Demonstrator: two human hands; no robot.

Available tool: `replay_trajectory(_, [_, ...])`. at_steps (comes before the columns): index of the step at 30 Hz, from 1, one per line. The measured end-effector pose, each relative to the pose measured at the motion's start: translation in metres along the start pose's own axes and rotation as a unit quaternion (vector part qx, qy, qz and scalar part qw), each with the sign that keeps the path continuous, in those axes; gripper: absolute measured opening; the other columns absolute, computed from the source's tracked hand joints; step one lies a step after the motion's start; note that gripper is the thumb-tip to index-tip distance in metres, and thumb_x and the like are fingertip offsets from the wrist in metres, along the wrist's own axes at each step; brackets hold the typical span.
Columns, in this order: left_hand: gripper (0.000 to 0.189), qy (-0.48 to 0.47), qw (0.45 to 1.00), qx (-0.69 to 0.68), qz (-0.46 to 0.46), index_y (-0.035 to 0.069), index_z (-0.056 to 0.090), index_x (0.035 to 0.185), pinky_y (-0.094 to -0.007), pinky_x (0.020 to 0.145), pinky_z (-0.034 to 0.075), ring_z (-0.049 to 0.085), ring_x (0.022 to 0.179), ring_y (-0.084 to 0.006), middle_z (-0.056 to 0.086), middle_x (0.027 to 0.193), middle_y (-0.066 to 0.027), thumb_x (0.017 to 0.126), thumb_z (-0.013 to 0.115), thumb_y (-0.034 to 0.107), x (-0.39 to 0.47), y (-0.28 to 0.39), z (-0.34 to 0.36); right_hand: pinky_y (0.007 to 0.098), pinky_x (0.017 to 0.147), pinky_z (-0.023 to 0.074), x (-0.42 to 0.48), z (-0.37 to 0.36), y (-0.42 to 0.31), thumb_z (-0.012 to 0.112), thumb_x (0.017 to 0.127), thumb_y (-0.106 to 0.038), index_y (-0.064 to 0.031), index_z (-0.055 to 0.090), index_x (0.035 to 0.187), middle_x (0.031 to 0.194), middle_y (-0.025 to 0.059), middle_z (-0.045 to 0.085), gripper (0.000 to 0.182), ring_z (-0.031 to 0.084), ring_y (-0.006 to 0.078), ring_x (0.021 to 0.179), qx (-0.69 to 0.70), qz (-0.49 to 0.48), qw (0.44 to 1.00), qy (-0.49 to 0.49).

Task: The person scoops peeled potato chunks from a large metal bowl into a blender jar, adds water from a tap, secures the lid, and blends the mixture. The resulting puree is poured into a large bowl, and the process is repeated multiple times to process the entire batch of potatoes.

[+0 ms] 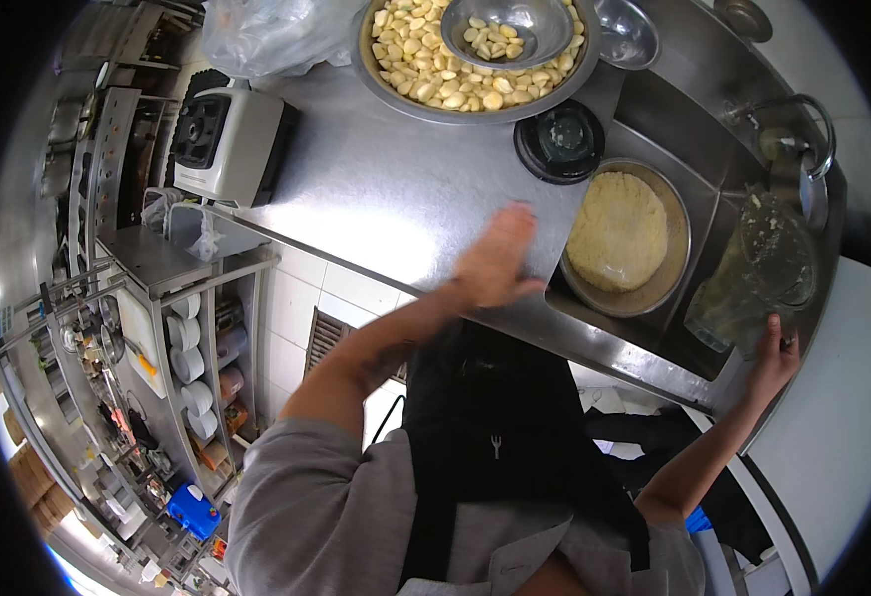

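My right hand (774, 361) grips the handle of a clear blender jar (752, 272). The jar lies tilted over the right of the sink, its inside smeared with pale residue. Blurred, my left hand (498, 257) is above the steel counter (376, 179) near its front edge. It holds nothing, and its thumb is spread from the fingers. Between my hands, a steel bowl (681, 223) of pale yellow ground paste (618, 231) stands in the sink. A black blender lid (558, 141) lies beside it. Behind stands a wide steel basin (405, 100) of peeled garlic cloves (435, 74).
A small steel bowl (547, 48) with some cloves rests on the garlic. A blender base (226, 145) stands on the counter's left, near a clear plastic bag (264, 37). The faucet (826, 141) curves over the sink's back right. Left is a shelf with stacked white dishes (189, 365).
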State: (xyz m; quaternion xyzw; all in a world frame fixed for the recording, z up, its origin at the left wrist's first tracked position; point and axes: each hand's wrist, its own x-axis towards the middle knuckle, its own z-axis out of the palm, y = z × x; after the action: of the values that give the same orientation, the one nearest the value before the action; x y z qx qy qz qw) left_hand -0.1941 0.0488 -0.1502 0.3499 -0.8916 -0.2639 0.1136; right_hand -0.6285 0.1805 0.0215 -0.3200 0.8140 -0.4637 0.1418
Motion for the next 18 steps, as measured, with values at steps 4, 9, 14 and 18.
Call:
replay_trajectory(4, [0.089,0.015,0.984,-0.114,0.138,-0.010,0.037,0.146,-0.0495,0.122,0.026,0.033,0.146,-0.0433,0.037,0.152,-0.0308,0.090,0.068,0.052,0.056,0.083,0.078,0.0227,0.050,0.0236,0.000,0.006,-0.009,0.076,0.094,-0.023,-0.0052,0.066,0.095,0.066,-0.0090,0.046,0.020,0.035,0.0016,0.057,0.050,0.013,0.998,-0.034])
replay_trajectory(9, [0.045,0.094,0.976,-0.152,0.128,0.003,0.065,0.124,-0.0489,0.106,0.045,0.058,0.122,-0.0375,0.064,0.123,-0.0211,0.093,0.067,0.036,0.052,0.081,0.069,0.0226,0.050,0.0238,-0.001,0.003,-0.005,0.077,0.093,-0.022,-0.0056,0.065,0.095,0.066,-0.0086,0.046,0.020,0.035,0.0017,0.056,0.066,0.004,0.997,-0.033])
replay_trajectory(14, [0.062,0.225,0.948,0.114,-0.196,-0.004,0.037,0.149,-0.0563,0.121,0.018,0.027,0.147,-0.0473,0.037,0.154,-0.0285,0.102,0.052,0.034,0.003,-0.087,-0.041,0.0222,0.052,0.0254,-0.012,-0.012,-0.008,0.078,0.092,-0.023,-0.0054,0.065,0.093,0.067,-0.0082,0.046,0.022,0.036,0.0025,0.057,0.077,0.031,0.996,-0.037])
replay_trajectory(18, [0.086,0.110,0.931,0.216,-0.274,-0.014,0.021,0.153,-0.0580,0.123,0.007,0.009,0.153,-0.0478,0.016,0.162,-0.0333,0.104,0.039,0.055,0.004,-0.114,-0.047,0.0223,0.052,0.0256,-0.010,-0.015,-0.007,0.079,0.091,-0.023,-0.0051,0.065,0.090,0.067,-0.0083,0.046,0.022,0.036,0.0025,0.058,0.031,-0.009,0.999,-0.023])
